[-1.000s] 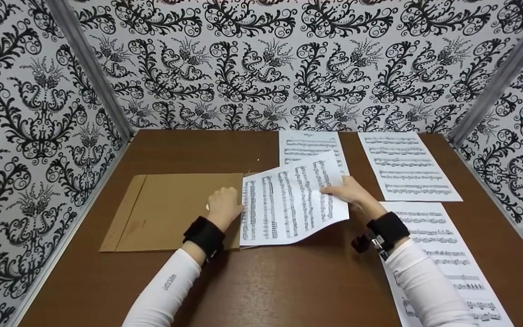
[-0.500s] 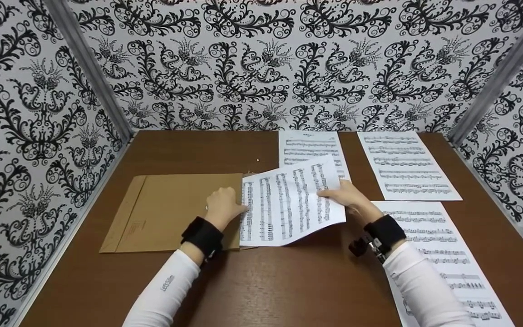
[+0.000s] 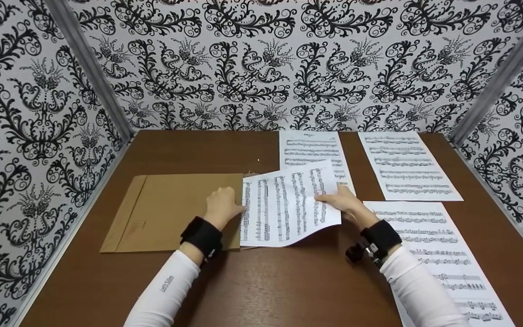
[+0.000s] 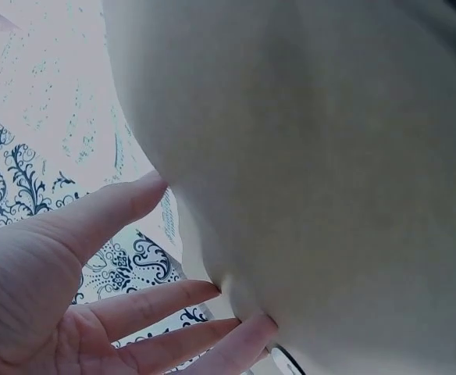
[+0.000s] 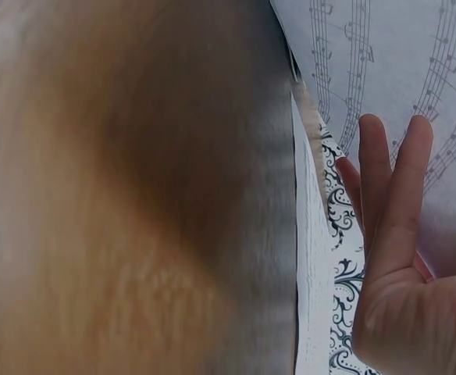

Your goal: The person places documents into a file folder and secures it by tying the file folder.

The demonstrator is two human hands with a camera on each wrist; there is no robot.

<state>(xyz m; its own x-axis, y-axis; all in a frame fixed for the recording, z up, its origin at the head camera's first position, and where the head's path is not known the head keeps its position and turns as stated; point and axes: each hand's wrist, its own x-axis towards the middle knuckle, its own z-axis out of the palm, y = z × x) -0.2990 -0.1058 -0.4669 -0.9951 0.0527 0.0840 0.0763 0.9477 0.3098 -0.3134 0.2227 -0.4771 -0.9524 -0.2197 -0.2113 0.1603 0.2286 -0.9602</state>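
A flat brown paper envelope [image 3: 170, 211] lies sideways on the wooden table, its open end facing right. My left hand [image 3: 221, 206] grips its upper layer near that end; in the left wrist view the thumb [image 4: 122, 203] is on one side of the paper and the fingers on the other. A sheet of music [image 3: 284, 209], turned sideways, has its left end at the envelope's mouth and its right end raised and bowed. My right hand [image 3: 341, 199] pinches that raised end, thumb on top. The right wrist view shows its fingers [image 5: 400, 187] spread against the sheet's underside.
One music sheet [image 3: 311, 147] lies behind the held sheet, partly covered by it. Another sheet [image 3: 409, 165] lies at the back right. A third sheet [image 3: 452, 254] is under the right forearm. Patterned walls [image 3: 261, 68] enclose the table's back and sides.
My right hand has moved left and slightly toward me, and the raised end of the music sheet has moved left and lower with it. My left hand and the envelope have hardly moved.
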